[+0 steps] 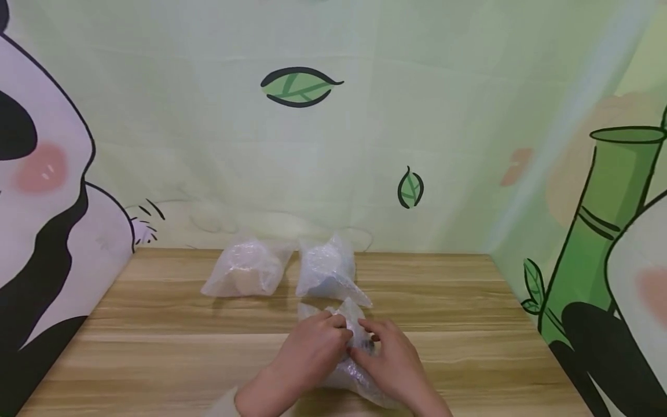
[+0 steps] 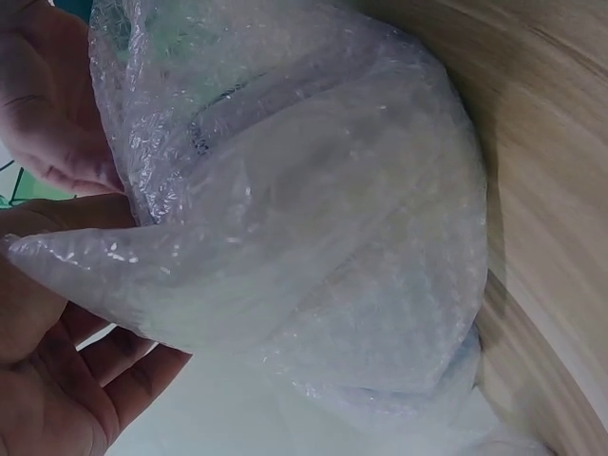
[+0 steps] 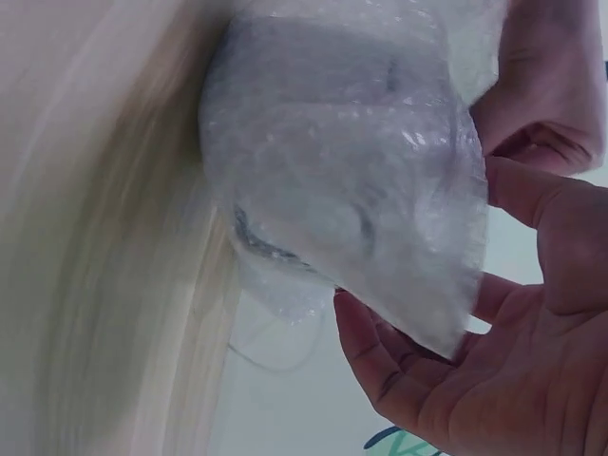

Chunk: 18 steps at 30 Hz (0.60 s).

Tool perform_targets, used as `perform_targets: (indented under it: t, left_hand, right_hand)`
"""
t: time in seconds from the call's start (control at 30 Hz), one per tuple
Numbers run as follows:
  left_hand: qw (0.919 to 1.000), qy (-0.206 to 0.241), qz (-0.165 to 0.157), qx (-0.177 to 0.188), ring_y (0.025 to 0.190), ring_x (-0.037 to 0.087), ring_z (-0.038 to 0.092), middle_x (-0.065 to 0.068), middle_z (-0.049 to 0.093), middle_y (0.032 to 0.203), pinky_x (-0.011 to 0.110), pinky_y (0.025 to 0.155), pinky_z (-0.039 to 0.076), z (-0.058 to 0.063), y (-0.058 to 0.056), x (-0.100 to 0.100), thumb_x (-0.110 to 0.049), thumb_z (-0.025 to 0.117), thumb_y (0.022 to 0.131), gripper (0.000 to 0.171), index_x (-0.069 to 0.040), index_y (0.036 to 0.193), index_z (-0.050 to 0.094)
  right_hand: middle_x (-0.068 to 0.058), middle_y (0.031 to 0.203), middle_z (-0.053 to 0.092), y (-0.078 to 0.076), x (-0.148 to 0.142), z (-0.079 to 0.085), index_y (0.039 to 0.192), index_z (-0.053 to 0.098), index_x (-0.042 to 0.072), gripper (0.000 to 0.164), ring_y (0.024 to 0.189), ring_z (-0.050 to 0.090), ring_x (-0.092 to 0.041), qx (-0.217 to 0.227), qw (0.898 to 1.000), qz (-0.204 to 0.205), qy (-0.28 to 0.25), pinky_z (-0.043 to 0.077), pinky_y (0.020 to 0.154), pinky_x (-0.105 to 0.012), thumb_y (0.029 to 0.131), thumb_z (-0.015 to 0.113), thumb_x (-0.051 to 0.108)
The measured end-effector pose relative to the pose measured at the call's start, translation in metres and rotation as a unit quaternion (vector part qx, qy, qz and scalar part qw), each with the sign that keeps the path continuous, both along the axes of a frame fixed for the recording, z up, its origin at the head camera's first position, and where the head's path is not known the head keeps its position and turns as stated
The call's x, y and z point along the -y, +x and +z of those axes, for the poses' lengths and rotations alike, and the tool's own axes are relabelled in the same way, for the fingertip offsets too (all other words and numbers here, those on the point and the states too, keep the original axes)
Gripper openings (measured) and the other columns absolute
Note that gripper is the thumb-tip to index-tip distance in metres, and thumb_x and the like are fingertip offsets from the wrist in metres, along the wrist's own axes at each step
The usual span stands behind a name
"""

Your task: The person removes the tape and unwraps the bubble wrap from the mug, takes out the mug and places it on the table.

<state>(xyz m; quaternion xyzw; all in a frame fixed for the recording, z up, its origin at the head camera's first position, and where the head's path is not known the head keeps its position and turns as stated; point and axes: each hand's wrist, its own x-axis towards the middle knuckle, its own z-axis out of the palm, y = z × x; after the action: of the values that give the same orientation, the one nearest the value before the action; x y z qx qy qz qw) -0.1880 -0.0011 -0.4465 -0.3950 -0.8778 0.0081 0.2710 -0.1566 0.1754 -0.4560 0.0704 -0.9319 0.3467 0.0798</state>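
A bubble-wrap package (image 1: 356, 377) lies on the table in front of me, with something dark showing faintly through the plastic. My left hand (image 1: 312, 350) curls its fingers over the top of the wrap; in the left wrist view it holds a pointed corner of the bubble wrap (image 2: 313, 209) between thumb and fingers. From the other side my right hand (image 1: 393, 360) grips the wrap's edge, thumb on one side and fingers behind, as the right wrist view of the package (image 3: 332, 180) shows. What is inside cannot be made out.
Two more bubble-wrapped packages stand farther back: one (image 1: 247, 269) with a tan lower part at the left, another (image 1: 325, 266) with a bluish base just beyond my hands. The wooden table (image 1: 443, 301) ends at a printed cloth backdrop (image 1: 365, 133).
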Motion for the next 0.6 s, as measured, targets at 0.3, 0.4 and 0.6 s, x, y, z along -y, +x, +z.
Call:
perform_targets:
  t: [0.3,0.4,0.6]
  left_hand:
    - [0.9997,0.007,0.007,-0.023,0.072,0.012,0.064,-0.009,0.067,0.079,0.024,0.063,0.055,-0.0014,-0.0011,-0.0025,-0.025,0.084,0.076,0.010,-0.023,0.073,0.076]
    - [0.9995,0.004,0.008,-0.031,0.071,0.012,0.064,-0.009,0.066,0.077,0.024,0.060,0.054,-0.0019,-0.0012,-0.0028,-0.027,0.084,0.076,0.010,-0.023,0.072,0.075]
    - [0.9990,-0.010,0.009,-0.043,0.068,0.013,0.063,-0.008,0.066,0.076,0.025,0.056,0.053,-0.0005,0.0003,-0.0034,-0.030,0.083,0.076,0.011,-0.023,0.071,0.076]
  right_hand:
    - [-0.007,0.107,0.071,-0.0018,0.0008,-0.0021,0.120,0.076,0.010,0.051,0.100,0.067,-0.026,0.003,1.000,-0.009,0.001,0.053,0.081,-0.037,0.075,0.091,0.028]
    - [-0.008,0.109,0.071,-0.0021,0.0004,-0.0023,0.121,0.075,0.011,0.051,0.102,0.067,-0.026,0.006,1.000,-0.005,0.004,0.053,0.083,-0.039,0.076,0.090,0.029]
    - [-0.008,0.112,0.071,-0.0034,-0.0017,-0.0022,0.123,0.074,0.013,0.051,0.105,0.066,-0.027,0.017,1.000,0.007,0.004,0.052,0.084,-0.039,0.078,0.090,0.029]
